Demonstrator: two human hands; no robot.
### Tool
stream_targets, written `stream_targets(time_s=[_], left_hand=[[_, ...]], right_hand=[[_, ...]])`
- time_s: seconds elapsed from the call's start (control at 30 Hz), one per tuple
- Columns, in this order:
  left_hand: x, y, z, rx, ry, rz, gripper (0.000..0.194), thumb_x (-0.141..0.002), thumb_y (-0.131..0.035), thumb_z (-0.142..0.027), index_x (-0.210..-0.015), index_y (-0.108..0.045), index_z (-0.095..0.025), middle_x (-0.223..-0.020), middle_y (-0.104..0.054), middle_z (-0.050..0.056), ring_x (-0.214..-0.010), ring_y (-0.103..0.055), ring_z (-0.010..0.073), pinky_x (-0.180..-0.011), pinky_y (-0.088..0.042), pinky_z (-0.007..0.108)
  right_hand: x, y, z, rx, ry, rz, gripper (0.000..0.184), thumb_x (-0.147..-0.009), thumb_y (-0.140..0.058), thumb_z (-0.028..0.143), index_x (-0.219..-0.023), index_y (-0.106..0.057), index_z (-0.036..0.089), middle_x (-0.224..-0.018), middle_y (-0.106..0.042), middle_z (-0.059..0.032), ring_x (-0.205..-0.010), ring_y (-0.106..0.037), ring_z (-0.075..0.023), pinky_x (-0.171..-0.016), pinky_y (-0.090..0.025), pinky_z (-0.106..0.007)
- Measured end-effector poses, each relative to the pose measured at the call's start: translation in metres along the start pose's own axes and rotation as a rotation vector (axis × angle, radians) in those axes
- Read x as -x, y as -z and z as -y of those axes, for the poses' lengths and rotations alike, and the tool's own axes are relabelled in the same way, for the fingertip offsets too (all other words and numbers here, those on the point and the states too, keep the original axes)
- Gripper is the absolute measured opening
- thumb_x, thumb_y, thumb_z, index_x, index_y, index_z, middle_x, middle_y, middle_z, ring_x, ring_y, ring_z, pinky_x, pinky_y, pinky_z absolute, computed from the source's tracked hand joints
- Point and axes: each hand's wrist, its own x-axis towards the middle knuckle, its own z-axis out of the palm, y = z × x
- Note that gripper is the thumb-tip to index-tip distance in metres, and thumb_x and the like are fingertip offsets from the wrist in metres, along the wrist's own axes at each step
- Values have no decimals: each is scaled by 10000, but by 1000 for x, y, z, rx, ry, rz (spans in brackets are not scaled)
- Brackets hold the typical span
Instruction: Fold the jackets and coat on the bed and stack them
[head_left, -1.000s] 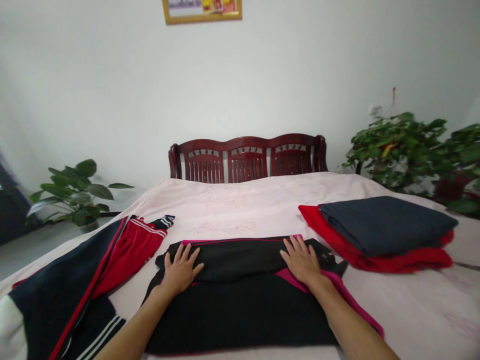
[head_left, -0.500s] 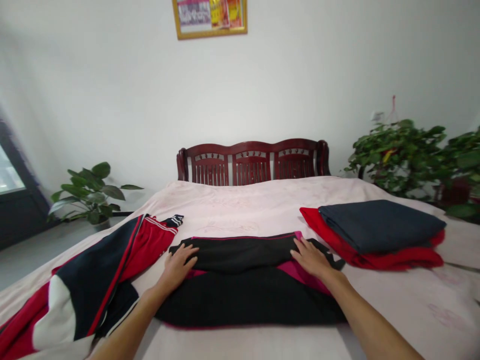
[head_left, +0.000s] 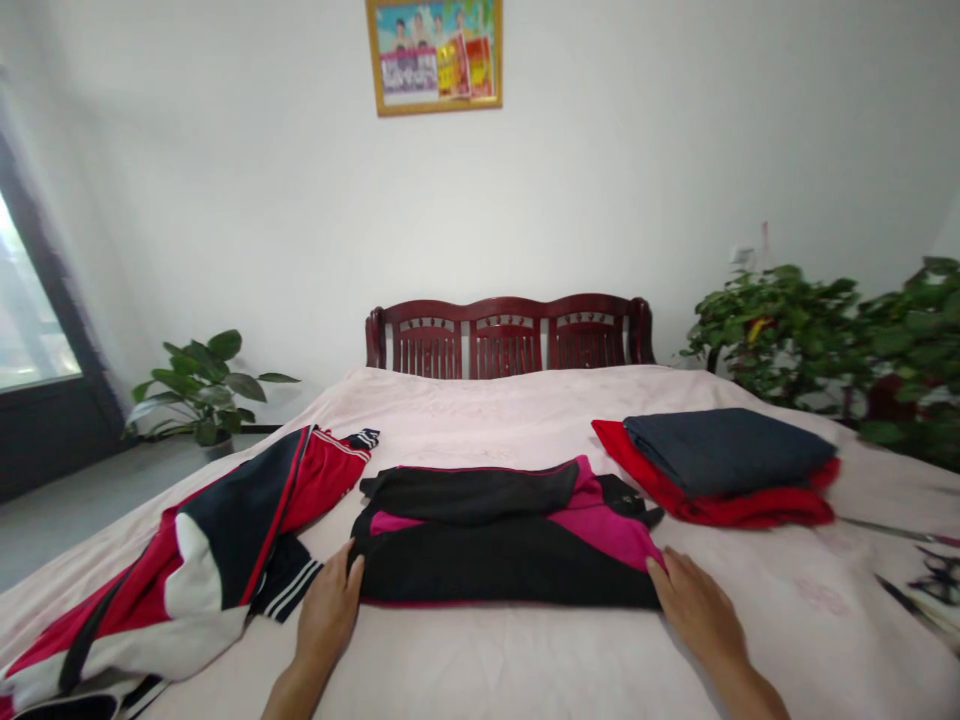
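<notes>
A black-and-magenta garment [head_left: 502,560] lies folded before me on the bed, with a strip along its far side turned over toward me. My left hand [head_left: 327,605] is at its left edge near the front corner, thumb on top and fingers closed on the cloth. At the right front corner, my right hand [head_left: 697,605] pinches the edge, its other fingertips partly hidden. To the left of the garment, a red, navy and white track jacket [head_left: 232,530] is spread loosely, one striped cuff close to my left hand.
Dark blue folded cloth [head_left: 727,450] rests on red folded cloth [head_left: 765,508] at the right. Scissors [head_left: 934,580] and other thin dark tools lie at the bed's right edge. Behind the pink sheet [head_left: 480,400] stands a wooden backrest [head_left: 506,338]. Potted plants [head_left: 206,385] flank the bed.
Both hands have come off the garment's turned-over far strip and moved toward me, down to its left and right near corners. The view has tilted up a little.
</notes>
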Motion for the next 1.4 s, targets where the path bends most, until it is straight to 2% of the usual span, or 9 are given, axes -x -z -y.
stream_targets(time_s=[0.13,0.3,0.5,0.63,0.87,1.0,1.4], left_hand=[[-1,4,-3,-12,-9,-23,403,-865,-414,-330,-1156,-654,-189,-1224,-699,151,-1208,-622,320,-1047,-476,475],[0,6,-6,-15,31,-22,429,-898,-374,-364,-1182,-637,-178,-1220,-700,151,-1185,-638,301,-1039,-486,450],[0,9,-10,-32,30,-26,405,-894,-382,-339,-1152,-656,-190,-1186,-714,142,-1177,-644,307,-1030,-491,452],[1,9,-7,-51,-31,-26,357,-868,-424,-305,-1100,-675,-201,-1197,-710,139,-1204,-627,304,-1040,-478,432],[-2,5,-2,-80,-48,-49,372,-880,-396,-298,-1094,-659,-144,-1143,-722,157,-1121,-666,283,-993,-504,420],[-2,5,-3,-61,-40,-79,347,-878,-419,-303,-1083,-663,-165,-1109,-735,128,-1094,-676,265,-972,-514,393],[-2,8,-5,-58,19,-24,369,-882,-415,-294,-1124,-655,-154,-1176,-715,139,-1136,-652,273,-1003,-487,389]], right_hand=[[-1,3,4,43,-9,-1,378,-900,-408,345,-1130,-679,218,-1193,-698,-154,-1206,-590,-330,-1037,-416,-447],[-3,-4,2,88,-11,-11,404,-933,-334,283,-1073,-697,175,-1214,-683,-171,-1163,-618,-301,-1008,-430,-405],[-4,0,5,57,-45,5,471,-983,-241,323,-1001,-683,161,-1065,-709,-170,-992,-669,-272,-899,-463,-383],[-3,3,9,78,-33,-32,423,-986,-267,285,-916,-665,160,-953,-708,-147,-927,-672,-253,-851,-454,-353],[-3,-2,7,118,-3,-91,322,-988,-357,254,-857,-635,157,-905,-709,-121,-871,-669,-219,-786,-415,-305],[-4,-3,6,123,-25,-78,306,-993,-365,260,-849,-618,165,-908,-703,-110,-873,-665,-218,-763,-399,-307],[-3,0,9,126,-33,-78,295,-984,-378,243,-825,-618,173,-883,-697,-99,-837,-651,-198,-730,-374,-302]])
